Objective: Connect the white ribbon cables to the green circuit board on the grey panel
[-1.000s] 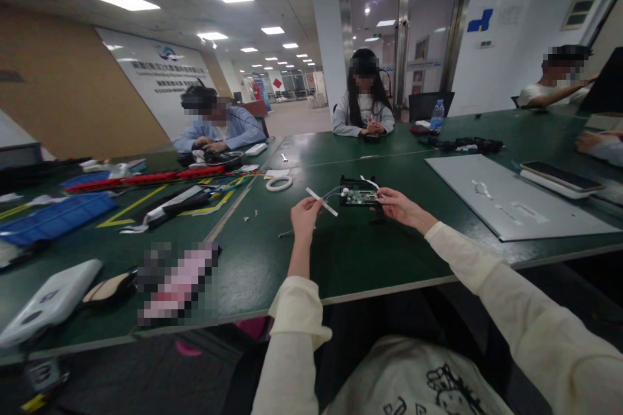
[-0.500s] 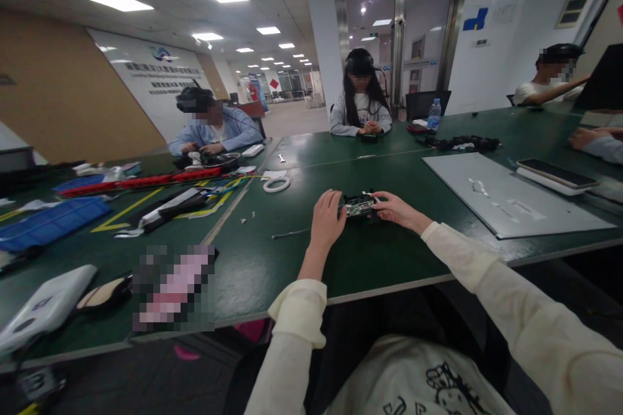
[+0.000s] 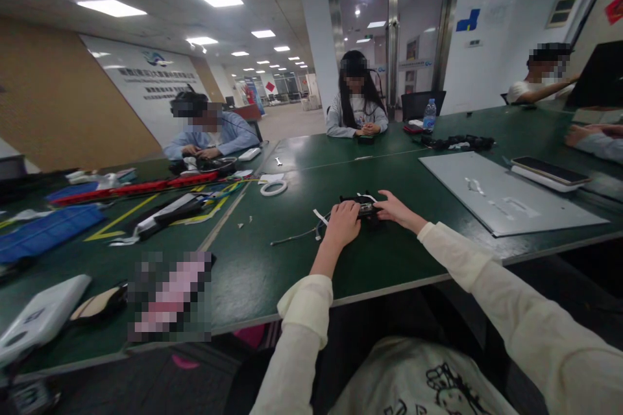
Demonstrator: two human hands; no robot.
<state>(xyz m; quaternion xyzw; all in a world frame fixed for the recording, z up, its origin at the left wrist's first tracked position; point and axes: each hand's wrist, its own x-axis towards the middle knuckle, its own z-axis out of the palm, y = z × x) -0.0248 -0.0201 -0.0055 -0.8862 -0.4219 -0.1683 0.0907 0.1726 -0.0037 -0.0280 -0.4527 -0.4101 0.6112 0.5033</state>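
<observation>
A small black electronic device (image 3: 368, 211), its inner parts partly exposed, rests on the green table in front of me. A pale strip and a thin cable (image 3: 296, 237) stick out on its left side. My left hand (image 3: 342, 225) lies over the left part of the device with its fingers bent down onto it, hiding much of that side. At the other end, my right hand (image 3: 396, 209) pinches the right edge between thumb and fingers. Exactly where the left fingertips press is hidden.
Left of my hands lie a white tape roll (image 3: 273, 188), a small wrench (image 3: 278, 161), a blue tray (image 3: 48, 233) and a pixelated pink item (image 3: 172, 295). A grey board (image 3: 506, 198) and a phone (image 3: 549, 170) sit right. Several people sit around the table (image 3: 272, 279).
My left hand has moved right, over the device, covering more of its exposed board. The strip and cable at its left now show. My right hand keeps its hold.
</observation>
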